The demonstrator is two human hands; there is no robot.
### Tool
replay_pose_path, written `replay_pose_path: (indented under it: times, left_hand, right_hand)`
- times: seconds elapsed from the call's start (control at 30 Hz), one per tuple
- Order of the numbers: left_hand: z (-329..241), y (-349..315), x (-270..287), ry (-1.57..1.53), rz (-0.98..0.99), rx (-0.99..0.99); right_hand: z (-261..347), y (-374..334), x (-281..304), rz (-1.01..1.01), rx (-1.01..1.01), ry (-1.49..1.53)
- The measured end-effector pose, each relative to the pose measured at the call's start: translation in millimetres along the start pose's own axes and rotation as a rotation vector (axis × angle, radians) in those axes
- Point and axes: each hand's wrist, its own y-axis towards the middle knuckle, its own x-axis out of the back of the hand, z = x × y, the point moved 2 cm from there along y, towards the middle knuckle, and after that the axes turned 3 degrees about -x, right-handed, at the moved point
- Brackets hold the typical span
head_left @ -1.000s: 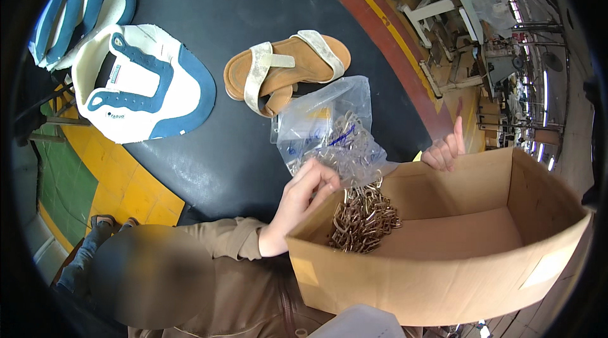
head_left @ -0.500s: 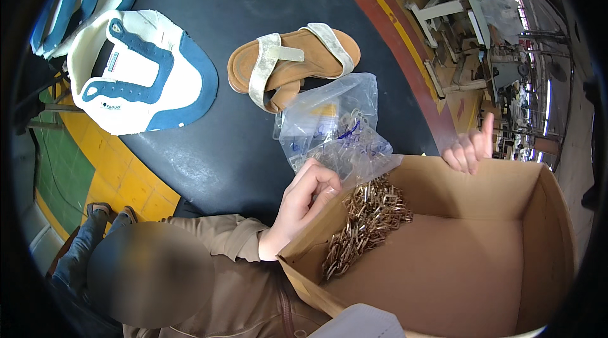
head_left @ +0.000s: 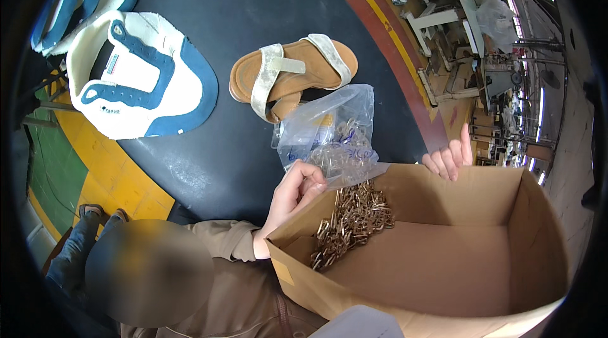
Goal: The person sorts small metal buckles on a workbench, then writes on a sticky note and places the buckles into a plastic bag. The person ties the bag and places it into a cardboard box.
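My left hand [head_left: 292,195], in a brown sleeve, is closed on the mouth of a clear plastic bag [head_left: 329,129] at the left corner of a cardboard box [head_left: 487,197]. Inside the bag are shiny metal pieces that look like buckles, and blue handwriting marks it. A heap of bronze-coloured metal buckles [head_left: 354,217] lies in the box against the wall beside the bag. The fingers of my right hand [head_left: 448,157] curl over the box's far rim, one finger pointing up; its arm is hidden behind the box. The box looks tilted toward the bag.
A tan sandal with pale straps [head_left: 297,75] lies beyond the bag on the dark table [head_left: 209,34]. White-and-blue shoe uppers [head_left: 145,78] occupy the left side. A person's legs in jeans [head_left: 76,243] show at lower left. Workbenches and racks [head_left: 456,27] stand across the marked floor.
The box and my right hand have shifted slightly left in the picture, and more of the box's near outer wall shows. My left hand keeps hold of the bag.
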Motion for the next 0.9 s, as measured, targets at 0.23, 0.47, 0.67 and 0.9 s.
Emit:
replay_pose_path:
  times: [0.23,0.47,0.67,0.9]
  left_hand:
    - [4,2,13,0.138,0.093,-0.1]
    - [-13,3,9,0.195,0.136,0.002]
    - [10,-7,6,0.004,0.062,-0.074]
    - [-1,-14,-6,-0.215,0.114,0.061]
  right_hand:
    - [-46,-19,-46,-0.706,-0.704,-0.95]
    - [-57,-26,-55,-0.551,-0.671,-0.972]
    - [-60,-20,-56,-0.534,-0.601,-0.934]
    - [-62,-21,-61,-0.531,-0.429,-0.828]
